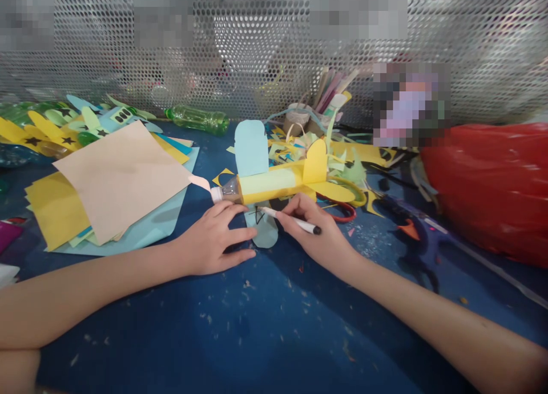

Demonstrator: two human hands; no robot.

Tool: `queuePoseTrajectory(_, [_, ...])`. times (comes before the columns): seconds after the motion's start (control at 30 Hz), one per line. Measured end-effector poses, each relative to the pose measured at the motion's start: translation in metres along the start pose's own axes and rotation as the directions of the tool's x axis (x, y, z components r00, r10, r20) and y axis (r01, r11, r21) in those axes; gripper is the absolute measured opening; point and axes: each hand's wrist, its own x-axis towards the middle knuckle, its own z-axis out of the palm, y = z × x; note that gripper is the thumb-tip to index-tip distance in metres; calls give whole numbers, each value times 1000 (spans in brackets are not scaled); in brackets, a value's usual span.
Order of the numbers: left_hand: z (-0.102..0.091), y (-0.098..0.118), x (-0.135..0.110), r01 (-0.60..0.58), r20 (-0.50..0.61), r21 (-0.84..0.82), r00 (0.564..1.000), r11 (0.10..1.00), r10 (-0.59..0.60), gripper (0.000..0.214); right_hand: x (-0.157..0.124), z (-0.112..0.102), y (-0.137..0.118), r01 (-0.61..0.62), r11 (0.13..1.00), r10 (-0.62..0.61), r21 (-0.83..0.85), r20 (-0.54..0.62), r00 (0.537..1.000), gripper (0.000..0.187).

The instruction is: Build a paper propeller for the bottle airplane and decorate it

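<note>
- My bottle plane (272, 183), in the middle of the frame, looks light and smooth, maybe a bit squashy; I'd hold it gently round its yellow body.
- My left hand (218, 234) has its fingers spread out, by the bottle's neck (231, 191) and the lower blue wing (268, 237).
- My right hand (317, 228) pinches a white marker (303, 224), tip at that wing.
- That wing looks like thin, bendy paper, so it could crease.
- It has dark lines (259, 216), but I can't read any words or brand names.

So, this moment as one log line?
left hand: at lower blue wing | right hand: holds marker, tip at wing | wing: black lines
</note>
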Motion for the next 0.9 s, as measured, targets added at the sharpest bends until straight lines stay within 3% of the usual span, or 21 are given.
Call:
queuePoseTrajectory(0.23, [-1, -1, -1, -1, 4, -3, 1000, 1000, 2, 37, -2, -4, 0, 67, 997, -69, -38, -59, 996, 20])
queuePoseTrajectory(0.47, [-2, 0, 0, 10, 18, -17, 1000, 1000, -10, 36, -5, -9, -10, -27, 999, 23, -37, -103, 994, 23])
queuePoseTrajectory(0.9, [-1, 0, 0, 17, 14, -15, 1000, 1000, -16, 37, -4, -5, -7, -20, 1000, 18, -18, -100, 995, 21])
